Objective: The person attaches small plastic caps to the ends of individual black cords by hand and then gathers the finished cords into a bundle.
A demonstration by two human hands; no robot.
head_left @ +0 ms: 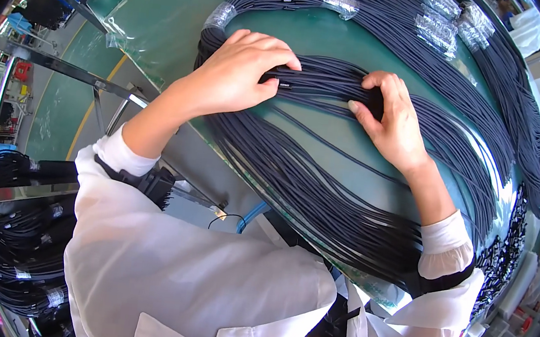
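A thick bundle of thin black cables (323, 80) curves over the green table. My left hand (241, 72) is curled round its left part, thumb and fingers on either side of the strands. Farther right, my right hand (389, 112) grips the same bundle between thumb and bent fingers. Clear plastic wrap (221, 16) binds the loop just beyond my left hand, and another wrap (340, 4) sits farther along. Nearer to me, many strands fan out in a loose sweep (308, 186) toward my right forearm. One single cable strays beneath the hands.
The green tabletop (161, 10) has its edge close to my body. More wrapped cable bundles (436, 27) lie along the far right, with many small black ends (502, 261) at the right rim. A metal rack (20, 197) holding coiled cables stands at left.
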